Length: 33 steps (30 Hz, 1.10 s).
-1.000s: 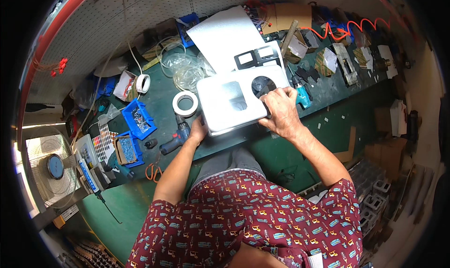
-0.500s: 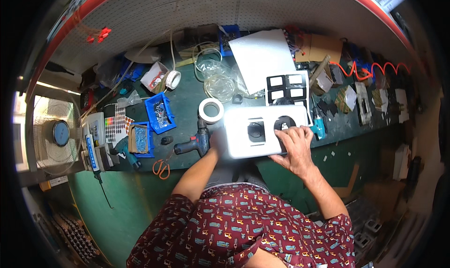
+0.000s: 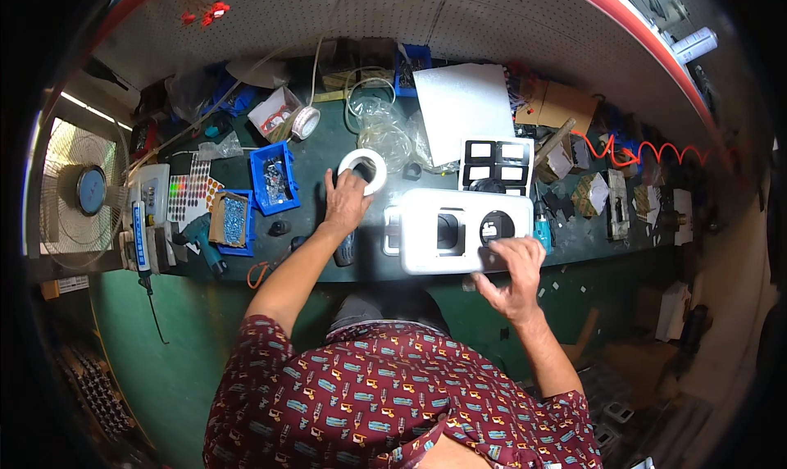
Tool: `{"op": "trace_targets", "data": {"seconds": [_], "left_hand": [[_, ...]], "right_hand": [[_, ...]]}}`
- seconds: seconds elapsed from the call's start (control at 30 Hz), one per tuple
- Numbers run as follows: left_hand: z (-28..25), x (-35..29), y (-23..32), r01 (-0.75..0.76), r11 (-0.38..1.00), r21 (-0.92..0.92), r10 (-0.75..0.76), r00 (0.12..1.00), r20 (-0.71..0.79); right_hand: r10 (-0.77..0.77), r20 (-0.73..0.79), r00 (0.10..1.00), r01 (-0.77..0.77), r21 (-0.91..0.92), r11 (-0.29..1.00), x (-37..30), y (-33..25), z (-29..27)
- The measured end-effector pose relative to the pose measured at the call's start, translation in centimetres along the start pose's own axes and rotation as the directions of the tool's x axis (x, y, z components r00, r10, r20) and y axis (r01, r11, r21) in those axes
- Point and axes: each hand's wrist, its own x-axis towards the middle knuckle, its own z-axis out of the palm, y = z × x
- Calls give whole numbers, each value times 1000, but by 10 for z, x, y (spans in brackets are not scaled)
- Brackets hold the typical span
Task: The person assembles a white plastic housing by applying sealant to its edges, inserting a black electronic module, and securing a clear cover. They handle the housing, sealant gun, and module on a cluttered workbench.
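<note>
My left hand [image 3: 346, 202] reaches over a roll of white tape [image 3: 375, 159] on the bench, its fingers and thumb about the near rim. Under that forearm lies a dark cordless drill [image 3: 344, 249], mostly hidden. A white rectangular housing [image 3: 414, 248] with a square and a round opening lies near the bench's front edge. Beside its right front corner is my right hand [image 3: 516, 284], thumb and fingers apart, slightly blurred, holding nothing I can see. A second white framed part [image 3: 392, 231] shows from behind the housing's left side.
Blue bins [image 3: 275, 178] of small parts stand left, with orange-handled scissors [image 3: 258, 274] at the edge. Behind the housing lie a sheet of black frames [image 3: 496, 161], a white board [image 3: 463, 108] and coiled clear tubing [image 3: 385, 141]. A teal screwdriver [image 3: 542, 227] lies right.
My left hand has gone from the housing's left side to the tape roll. My right hand has loosened from the housing's front edge. The view has shifted slightly.
</note>
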Motion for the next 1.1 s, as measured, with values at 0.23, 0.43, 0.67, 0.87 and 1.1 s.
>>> {"op": "trace_targets", "data": {"seconds": [0.23,0.43,0.67,0.87,1.1], "left_hand": [[-31,-81,44,364,20,-931,-435,842,320],[-36,-172,124,141,-642,-754,-474,700,535],[-22,-219,156,69,-662,-747,-490,714,500],[-37,-259,156,394,541,-743,-685,718,-119],[-66,-240,186,176,753,-634,-108,984,144]], "right_hand": [[-169,171,971,72,465,882,-5,-57,52],[-124,208,970,9,481,877,-20,-85,127],[-172,303,937,15,456,890,-68,-56,126],[-268,322,908,17,610,792,-83,-16,92],[-232,184,955,37,704,710,-100,-12,63]]}}
